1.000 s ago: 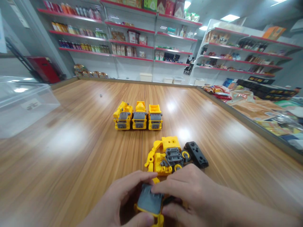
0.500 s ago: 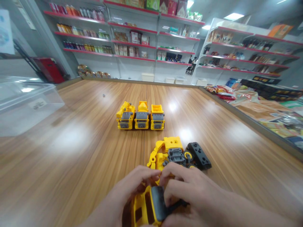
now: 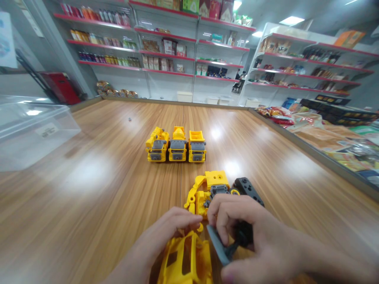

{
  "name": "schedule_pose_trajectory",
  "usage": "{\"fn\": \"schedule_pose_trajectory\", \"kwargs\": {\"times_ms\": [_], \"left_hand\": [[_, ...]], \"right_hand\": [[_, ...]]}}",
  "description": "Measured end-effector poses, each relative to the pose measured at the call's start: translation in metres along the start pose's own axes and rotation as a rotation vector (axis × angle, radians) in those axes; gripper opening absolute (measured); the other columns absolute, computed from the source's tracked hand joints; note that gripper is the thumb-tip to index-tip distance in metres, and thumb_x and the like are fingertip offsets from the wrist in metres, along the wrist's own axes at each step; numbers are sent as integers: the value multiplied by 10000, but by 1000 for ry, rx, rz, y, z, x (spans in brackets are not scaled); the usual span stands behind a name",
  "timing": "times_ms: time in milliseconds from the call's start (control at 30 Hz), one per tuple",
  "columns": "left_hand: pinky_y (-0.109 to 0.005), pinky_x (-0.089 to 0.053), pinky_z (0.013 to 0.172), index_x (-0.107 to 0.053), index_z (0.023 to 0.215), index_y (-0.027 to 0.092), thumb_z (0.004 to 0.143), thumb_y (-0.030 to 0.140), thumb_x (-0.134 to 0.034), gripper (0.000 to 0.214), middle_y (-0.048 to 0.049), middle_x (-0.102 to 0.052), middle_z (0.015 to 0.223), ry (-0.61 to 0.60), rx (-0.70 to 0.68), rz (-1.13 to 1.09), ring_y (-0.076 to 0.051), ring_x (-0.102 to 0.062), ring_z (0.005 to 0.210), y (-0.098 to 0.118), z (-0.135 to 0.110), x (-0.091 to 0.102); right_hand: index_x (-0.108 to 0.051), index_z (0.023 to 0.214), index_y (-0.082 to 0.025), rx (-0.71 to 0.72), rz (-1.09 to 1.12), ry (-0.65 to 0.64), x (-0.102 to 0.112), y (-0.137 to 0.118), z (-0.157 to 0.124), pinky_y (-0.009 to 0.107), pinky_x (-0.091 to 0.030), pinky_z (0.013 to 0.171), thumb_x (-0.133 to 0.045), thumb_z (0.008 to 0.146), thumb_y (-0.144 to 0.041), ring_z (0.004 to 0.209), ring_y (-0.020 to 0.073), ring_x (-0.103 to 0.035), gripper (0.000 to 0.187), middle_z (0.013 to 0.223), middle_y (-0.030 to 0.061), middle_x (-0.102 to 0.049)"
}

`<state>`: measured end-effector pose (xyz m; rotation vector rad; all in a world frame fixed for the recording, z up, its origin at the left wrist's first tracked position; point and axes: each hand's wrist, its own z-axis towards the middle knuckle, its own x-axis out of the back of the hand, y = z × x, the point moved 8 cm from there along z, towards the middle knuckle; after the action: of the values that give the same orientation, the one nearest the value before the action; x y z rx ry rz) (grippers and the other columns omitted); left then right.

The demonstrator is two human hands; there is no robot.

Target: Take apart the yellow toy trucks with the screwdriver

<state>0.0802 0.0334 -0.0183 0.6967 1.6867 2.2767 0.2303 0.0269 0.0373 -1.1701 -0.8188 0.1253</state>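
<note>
My left hand point(image 3: 160, 240) grips a yellow toy truck shell point(image 3: 186, 262) at the bottom of the view, fingers curled over its top. My right hand point(image 3: 251, 236) pinches a grey flat part point(image 3: 218, 245) with a dark piece behind it, held just right of the shell and apart from it. Beyond my hands lies a pile of loose yellow and grey truck parts point(image 3: 207, 189) with a black chassis piece point(image 3: 248, 189). Three assembled yellow toy trucks point(image 3: 176, 144) stand side by side farther back on the wooden table point(image 3: 97, 185).
A clear plastic box point(image 3: 32, 130) stands at the table's left edge. Packaged goods point(image 3: 325, 134) lie along the right beyond a metal rim. Store shelves point(image 3: 166, 51) with red edges line the back wall.
The grey part has come off the yellow shell: my right hand pulled it up and to the right, while my left hand lowered and tilted the shell.
</note>
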Motion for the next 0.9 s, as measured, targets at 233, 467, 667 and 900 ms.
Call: {"fn": "schedule_pose_trajectory", "kwargs": {"times_ms": [233, 467, 667, 900], "left_hand": [[-236, -517, 806, -605, 1077, 316, 831, 187, -567, 281, 1, -632, 1032, 9, -53, 122, -175, -642, 946, 21, -1, 9], [-240, -498, 836, -588, 1076, 326, 892, 218, -527, 221, 12, -625, 1052, -60, -4, 157, -169, -634, 973, 17, -1, 10], [-280, -471, 863, -604, 1060, 300, 963, 354, -471, 173, -17, -635, 1065, -115, 102, 54, -203, -616, 1018, 4, -1, 7], [-302, -441, 853, -634, 995, 251, 1001, 466, -337, 366, -39, -644, 1016, -119, 202, -52, -212, -597, 986, -6, 1, 2]], "right_hand": [[-601, 834, -199, -36, -484, -316, -8, 9, -11, 257, -358, 566, -787, 649, -272, 686, 130, -543, 272, 869, -13, -617], [-642, 851, -192, -71, -721, -442, -22, 18, -14, 289, -255, 505, -727, 722, -282, 655, 141, -544, 180, 953, 11, -629], [-630, 897, -207, -36, -747, -439, -22, 19, -13, 291, -290, 531, -605, 800, -237, 650, 142, -518, 104, 1006, 22, -605], [-618, 965, -211, 13, -727, -381, -23, 16, -9, 280, -360, 564, -546, 826, -132, 695, 152, -564, 175, 1007, 23, -633]]}}
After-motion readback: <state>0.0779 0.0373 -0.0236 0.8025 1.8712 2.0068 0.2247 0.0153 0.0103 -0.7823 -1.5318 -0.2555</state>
